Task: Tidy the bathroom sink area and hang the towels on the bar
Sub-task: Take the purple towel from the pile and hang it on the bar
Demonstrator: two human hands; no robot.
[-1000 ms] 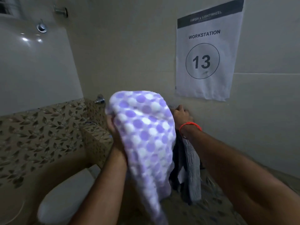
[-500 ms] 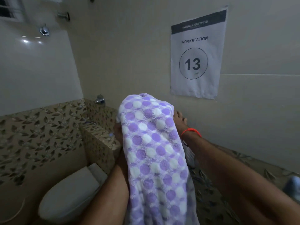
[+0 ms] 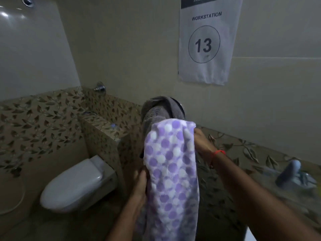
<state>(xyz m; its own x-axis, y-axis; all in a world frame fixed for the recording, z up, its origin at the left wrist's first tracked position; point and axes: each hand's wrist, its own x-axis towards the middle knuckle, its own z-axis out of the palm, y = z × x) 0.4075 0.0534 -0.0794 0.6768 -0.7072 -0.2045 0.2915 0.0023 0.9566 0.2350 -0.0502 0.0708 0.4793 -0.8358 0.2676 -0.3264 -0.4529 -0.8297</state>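
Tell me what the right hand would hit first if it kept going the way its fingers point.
The right hand grips the top edge of the purple polka-dot towel, fingers pointing up-left toward the wall. Going straight on, it would probably meet the grey towel draped just beyond; depth is unclear.

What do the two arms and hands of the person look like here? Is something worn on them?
Both forearms are bare: no sleeves, gloves or watch show. The right hand has a thin red-orange thread band around its wrist. The left hand shows nothing worn on its visible part, and no rings can be made out; the picture is dim and a little blurred.
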